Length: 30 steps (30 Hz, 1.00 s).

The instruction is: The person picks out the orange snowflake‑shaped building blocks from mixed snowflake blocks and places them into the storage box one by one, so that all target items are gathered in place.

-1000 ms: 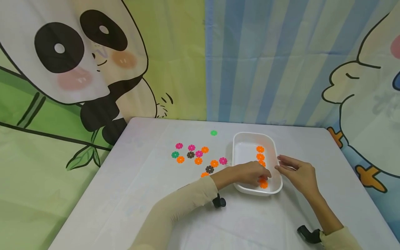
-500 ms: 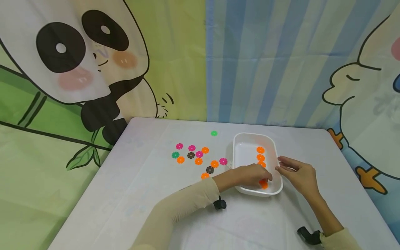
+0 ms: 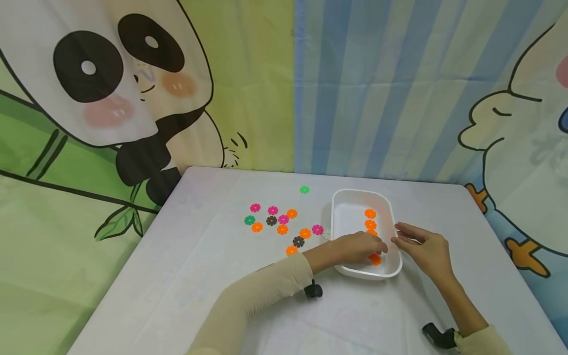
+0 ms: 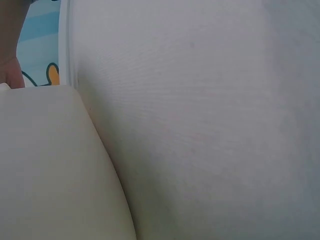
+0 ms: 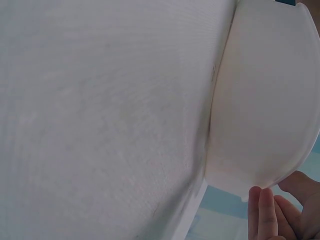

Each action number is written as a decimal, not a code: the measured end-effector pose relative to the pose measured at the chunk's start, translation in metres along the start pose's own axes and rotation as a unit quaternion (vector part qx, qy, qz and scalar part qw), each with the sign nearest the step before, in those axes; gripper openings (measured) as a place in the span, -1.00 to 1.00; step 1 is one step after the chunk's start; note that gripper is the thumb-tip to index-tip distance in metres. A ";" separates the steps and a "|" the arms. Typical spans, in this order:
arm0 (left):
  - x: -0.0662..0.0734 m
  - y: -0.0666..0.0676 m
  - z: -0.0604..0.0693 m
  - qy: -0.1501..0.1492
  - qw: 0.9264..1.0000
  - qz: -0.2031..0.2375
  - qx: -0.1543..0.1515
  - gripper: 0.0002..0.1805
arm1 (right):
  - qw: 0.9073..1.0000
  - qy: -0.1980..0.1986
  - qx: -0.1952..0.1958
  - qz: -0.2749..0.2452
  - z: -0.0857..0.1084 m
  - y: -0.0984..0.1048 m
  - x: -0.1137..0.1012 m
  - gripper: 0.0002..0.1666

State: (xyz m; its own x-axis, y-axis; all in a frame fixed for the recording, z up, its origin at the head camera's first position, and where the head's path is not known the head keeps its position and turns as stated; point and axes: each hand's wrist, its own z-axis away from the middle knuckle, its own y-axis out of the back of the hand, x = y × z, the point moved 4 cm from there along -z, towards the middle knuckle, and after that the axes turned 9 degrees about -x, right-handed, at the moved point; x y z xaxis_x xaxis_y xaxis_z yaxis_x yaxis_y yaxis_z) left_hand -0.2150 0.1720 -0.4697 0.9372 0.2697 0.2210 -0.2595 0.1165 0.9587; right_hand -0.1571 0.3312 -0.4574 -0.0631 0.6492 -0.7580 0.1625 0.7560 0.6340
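While our right hand [image 3: 423, 249] touches the white tray [image 3: 348, 217] with a loose grip, likely to steady it, our left hand [image 3: 358, 248] is inside over orange pieces [image 3: 370, 213]; we can't tell if it holds one.

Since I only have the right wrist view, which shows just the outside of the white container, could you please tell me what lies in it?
Observer: In the head view, orange pieces lie in a row inside the white container, partly hidden by the left hand.
Operator: Thank you; would you kindly say whether any loose pieces lie outside it?
Observer: Yes, scattered loose pieces, including pink, orange, green and dark ones, lie on the table to the person's left of the container.
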 end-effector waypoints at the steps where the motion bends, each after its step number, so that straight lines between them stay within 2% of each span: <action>1: -0.001 0.000 0.000 0.002 1.000 0.003 0.008 -0.60 | 1.000 -0.001 0.000 0.000 0.000 0.000 0.000 -0.38; 5: -0.008 0.001 -0.001 0.022 0.999 0.029 0.032 -0.61 | 1.000 -0.007 -0.001 0.001 0.000 -0.001 0.001 -0.37; 8: -0.010 0.000 -0.002 0.028 0.998 0.043 0.033 -0.60 | 1.000 -0.009 -0.001 -0.002 0.001 -0.001 0.001 -0.37; 16: -0.008 -0.001 -0.003 0.039 0.998 0.017 0.039 -0.56 | 1.000 0.002 0.001 -0.003 0.000 -0.001 0.000 -0.38; 20: -0.010 0.004 0.001 0.036 0.998 0.037 0.045 -0.53 | 1.000 0.003 0.000 -0.001 0.000 -0.001 -0.001 -0.38; 24: -0.015 0.021 0.013 0.027 0.995 0.055 0.078 -0.50 | 1.000 0.000 0.000 -0.002 0.000 -0.002 -0.002 -0.38; 27: -0.025 0.039 0.030 0.022 0.990 0.054 0.125 -0.52 | 1.000 -0.001 0.003 -0.002 0.000 -0.002 -0.002 -0.38; 30: -0.042 0.052 0.050 0.031 0.982 0.056 0.175 -0.53 | 1.000 -0.002 0.007 -0.001 0.001 -0.001 -0.001 -0.39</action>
State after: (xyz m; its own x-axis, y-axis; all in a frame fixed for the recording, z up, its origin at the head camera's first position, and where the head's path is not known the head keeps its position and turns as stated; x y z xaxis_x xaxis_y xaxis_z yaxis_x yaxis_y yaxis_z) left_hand -0.2564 0.1194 -0.4200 0.8888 0.3201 0.3280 -0.2545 -0.2504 0.9341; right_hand -0.1559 0.3295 -0.4574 -0.0601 0.6469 -0.7602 0.1752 0.7566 0.6299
